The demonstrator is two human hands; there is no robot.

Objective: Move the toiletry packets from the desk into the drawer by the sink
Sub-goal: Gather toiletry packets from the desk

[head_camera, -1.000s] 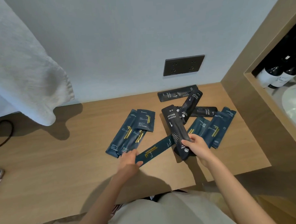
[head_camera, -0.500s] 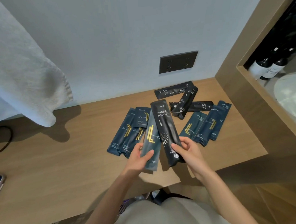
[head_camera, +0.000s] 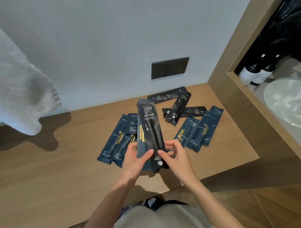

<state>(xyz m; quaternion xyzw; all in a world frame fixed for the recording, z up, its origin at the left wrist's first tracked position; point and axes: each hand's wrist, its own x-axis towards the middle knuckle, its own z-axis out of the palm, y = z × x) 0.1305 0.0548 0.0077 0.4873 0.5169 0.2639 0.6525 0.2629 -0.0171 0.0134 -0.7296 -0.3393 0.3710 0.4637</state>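
Both hands are gathering packets above the surface (head_camera: 45,180). The left hand (head_camera: 133,164) and right hand (head_camera: 176,160) are together pinching the lower end of a black toothbrush packet (head_camera: 150,129), fingers (head_camera: 146,155) pressed onto its face, with a dark blue packet (head_camera: 141,140) stacked just behind it. More blue packets (head_camera: 115,143) are lying left of the held packet, others (head_camera: 199,130) right of it, and black ones (head_camera: 179,107) beyond it toward the wall socket (head_camera: 170,67). This looks like the collecting step; next, squaring the pair into one hand should free the other for more. No drawer is showing.
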